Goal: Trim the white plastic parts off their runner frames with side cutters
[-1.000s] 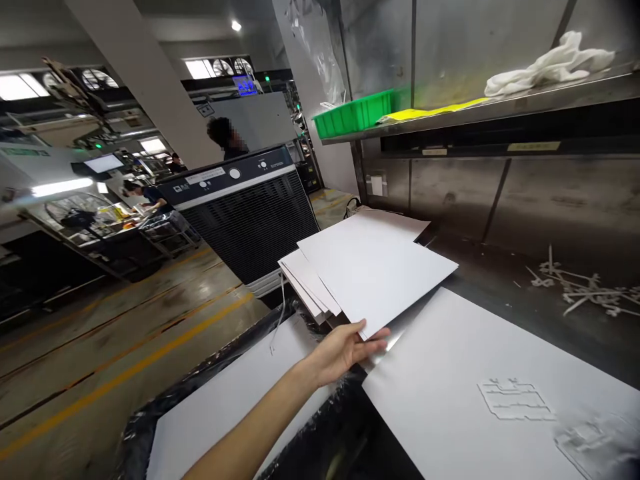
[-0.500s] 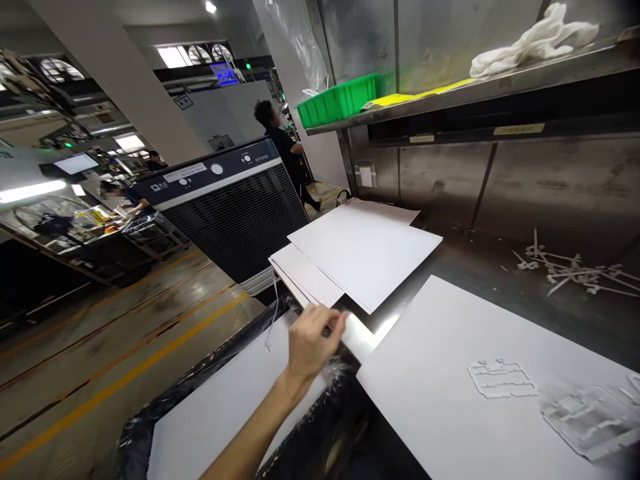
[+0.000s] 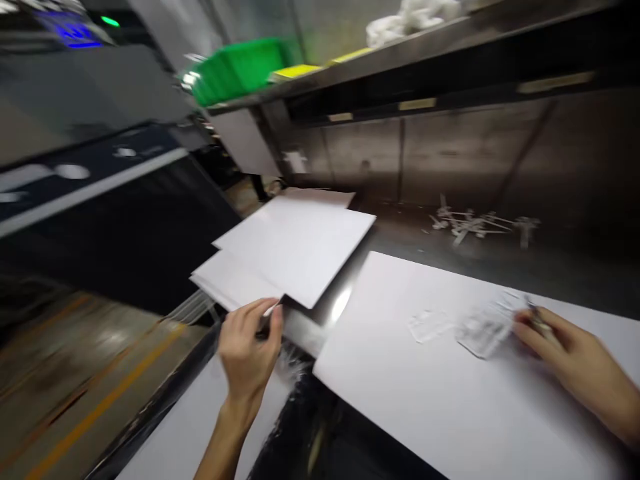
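My left hand (image 3: 250, 343) is at the near edge of the stacked white sheets (image 3: 300, 240), its thumb and fingers curled with a gap between them; it seems to hold nothing. On the right, my right hand (image 3: 565, 347) is closed round a small slim tool (image 3: 543, 325), blurred, over a large white sheet (image 3: 400, 393). Just left of its fingertips lies a clear plastic part (image 3: 484, 330), and a fainter clear part (image 3: 430, 325) lies further left on the same sheet.
White sprue pieces (image 3: 470, 223) lie at the back of the metal bench. A shelf above bears a green bin (image 3: 240, 70), yellow items and white cloth (image 3: 410, 23). Below left, a black-lined container holds a white sheet (image 3: 175, 427). A dark machine (image 3: 115, 247) stands left.
The view has swung to the right and my right hand has come into sight. My left hand remains by the stacked sheets, with its thumb now raised.
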The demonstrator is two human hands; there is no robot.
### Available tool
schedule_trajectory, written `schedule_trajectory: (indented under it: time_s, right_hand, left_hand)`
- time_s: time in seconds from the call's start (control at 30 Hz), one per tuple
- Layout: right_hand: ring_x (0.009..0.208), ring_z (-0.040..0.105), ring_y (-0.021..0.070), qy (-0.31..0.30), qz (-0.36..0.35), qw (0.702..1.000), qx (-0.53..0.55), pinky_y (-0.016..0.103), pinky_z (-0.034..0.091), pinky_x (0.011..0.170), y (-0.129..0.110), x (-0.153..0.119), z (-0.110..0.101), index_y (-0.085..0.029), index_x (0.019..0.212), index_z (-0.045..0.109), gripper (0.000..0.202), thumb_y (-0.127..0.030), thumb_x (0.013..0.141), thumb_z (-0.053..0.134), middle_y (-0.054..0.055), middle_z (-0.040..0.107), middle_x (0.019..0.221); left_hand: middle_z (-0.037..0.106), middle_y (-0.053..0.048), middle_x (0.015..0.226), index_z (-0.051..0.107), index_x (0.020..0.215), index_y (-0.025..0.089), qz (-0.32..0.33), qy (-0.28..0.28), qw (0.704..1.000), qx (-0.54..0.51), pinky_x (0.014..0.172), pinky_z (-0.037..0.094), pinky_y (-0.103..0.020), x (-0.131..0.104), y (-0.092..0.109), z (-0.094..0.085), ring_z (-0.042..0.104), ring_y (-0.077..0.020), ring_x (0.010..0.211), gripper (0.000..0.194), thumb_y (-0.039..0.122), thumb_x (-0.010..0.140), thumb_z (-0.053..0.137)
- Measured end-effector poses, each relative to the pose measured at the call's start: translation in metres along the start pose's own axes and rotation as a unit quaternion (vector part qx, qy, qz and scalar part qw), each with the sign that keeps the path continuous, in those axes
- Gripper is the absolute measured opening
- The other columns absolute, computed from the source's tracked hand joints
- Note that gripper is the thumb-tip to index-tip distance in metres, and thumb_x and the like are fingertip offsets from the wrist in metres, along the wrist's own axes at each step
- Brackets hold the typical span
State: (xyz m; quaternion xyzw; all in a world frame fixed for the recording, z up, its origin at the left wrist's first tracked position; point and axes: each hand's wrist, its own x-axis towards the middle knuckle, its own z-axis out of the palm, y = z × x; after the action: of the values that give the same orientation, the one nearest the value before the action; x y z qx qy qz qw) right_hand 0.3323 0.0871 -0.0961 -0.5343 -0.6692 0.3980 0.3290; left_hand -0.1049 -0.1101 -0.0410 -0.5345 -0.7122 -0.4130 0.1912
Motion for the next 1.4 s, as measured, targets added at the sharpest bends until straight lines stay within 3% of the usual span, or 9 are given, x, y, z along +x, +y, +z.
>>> schedule_trajectory:
  time_s: [0.07, 0.13, 0.2, 0.3, 0.4, 0.47, 0.73, 0.9, 1.4]
  right_hand:
    - [0.081, 0.064, 0.0322, -0.036, -0.005, 0.998, 0.045, 0.040, 0.049, 0.075, -0.001, -0.007, -0.009, -0.023, 0.102, 0.071, 0.036, -0.059, 0.101, 0.073, 0.007, 0.066, 0.089]
    - [0.083, 0.059, 0.0276, -0.032, -0.027, 0.997, 0.061, 0.036, 0.046, 0.077, -0.010, -0.009, -0.015, -0.023, 0.101, 0.067, 0.031, -0.054, 0.106, 0.071, 0.003, 0.062, 0.089]
    - [0.082, 0.055, 0.0245, -0.040, -0.067, 0.993, 0.089, 0.033, 0.042, 0.076, -0.021, -0.009, -0.019, -0.021, 0.100, 0.065, 0.026, -0.045, 0.110, 0.070, 0.002, 0.058, 0.088]
    - [0.083, 0.054, 0.0225, -0.035, -0.094, 0.989, 0.110, 0.031, 0.042, 0.076, -0.032, -0.009, -0.023, -0.021, 0.102, 0.064, 0.021, -0.039, 0.112, 0.068, 0.000, 0.058, 0.090]
    - [0.088, 0.056, 0.0222, -0.032, -0.099, 0.986, 0.129, 0.030, 0.044, 0.080, -0.035, -0.008, -0.024, -0.020, 0.104, 0.063, 0.019, -0.036, 0.114, 0.067, 0.001, 0.060, 0.096]
    - [0.090, 0.057, 0.0217, -0.035, -0.091, 0.985, 0.143, 0.030, 0.045, 0.082, -0.034, -0.007, -0.025, -0.020, 0.104, 0.065, 0.018, -0.034, 0.116, 0.065, 0.000, 0.062, 0.098]
    - [0.085, 0.055, 0.0194, 0.013, -0.044, 0.991, 0.122, 0.028, 0.043, 0.079, -0.032, -0.008, -0.030, -0.023, 0.106, 0.067, 0.016, -0.029, 0.120, 0.063, -0.002, 0.060, 0.094]
    - [0.083, 0.054, 0.0202, 0.010, -0.028, 0.997, 0.074, 0.030, 0.042, 0.076, -0.033, -0.014, -0.032, -0.025, 0.106, 0.067, 0.018, -0.030, 0.122, 0.061, -0.002, 0.060, 0.092]
    - [0.083, 0.057, 0.0223, 0.017, -0.030, 0.999, 0.032, 0.034, 0.045, 0.076, -0.036, -0.016, -0.030, -0.026, 0.104, 0.068, 0.016, -0.026, 0.118, 0.062, -0.001, 0.061, 0.092]
  left_hand:
    - [0.078, -0.005, 0.106, 0.075, 0.108, 0.023, 0.030, -0.016, 0.996, -0.082, 0.097, 0.054, -0.041, 0.003, 0.045, 0.015, 0.071, -0.0257, 0.102, 0.009, 0.018, 0.101, 0.073]
    - [0.076, -0.003, 0.113, 0.072, 0.115, 0.026, 0.001, -0.190, 0.958, -0.214, 0.094, 0.056, -0.036, 0.010, 0.095, 0.039, 0.072, -0.0217, 0.104, 0.012, 0.022, 0.111, 0.061]
    - [0.072, -0.006, 0.136, 0.057, 0.147, 0.030, -0.067, -0.391, 0.862, -0.314, 0.100, 0.056, -0.038, 0.022, 0.142, 0.072, 0.071, -0.0228, 0.116, 0.033, 0.040, 0.116, 0.057]
    - [0.061, -0.012, 0.156, 0.024, 0.171, 0.034, -0.123, -0.573, 0.693, -0.420, 0.109, 0.054, -0.044, 0.039, 0.191, 0.128, 0.069, -0.0273, 0.127, 0.075, 0.057, 0.112, 0.063]
    - [0.061, -0.016, 0.155, 0.023, 0.172, 0.034, -0.124, -0.646, 0.529, -0.536, 0.104, 0.058, -0.045, 0.044, 0.209, 0.172, 0.075, -0.0275, 0.116, 0.075, 0.052, 0.113, 0.064]
    - [0.062, -0.018, 0.151, 0.036, 0.167, 0.027, -0.134, -0.656, 0.477, -0.569, 0.098, 0.061, -0.042, 0.042, 0.210, 0.186, 0.077, -0.0261, 0.108, 0.060, 0.047, 0.115, 0.060]
    - [0.069, -0.017, 0.143, 0.050, 0.147, 0.022, -0.327, -0.576, 0.410, -0.628, 0.092, 0.059, -0.034, 0.052, 0.202, 0.186, 0.074, -0.0234, 0.104, 0.037, 0.045, 0.119, 0.043]
    - [0.067, -0.021, 0.142, 0.051, 0.146, 0.017, -0.338, -0.546, 0.406, -0.650, 0.094, 0.059, -0.037, 0.066, 0.203, 0.182, 0.074, -0.0276, 0.107, 0.053, 0.055, 0.120, 0.024]
    - [0.069, -0.019, 0.142, 0.030, 0.172, 0.026, -0.338, -0.566, 0.407, -0.632, 0.090, 0.060, -0.038, 0.068, 0.208, 0.179, 0.076, -0.0269, 0.101, 0.068, 0.064, 0.118, 0.015]
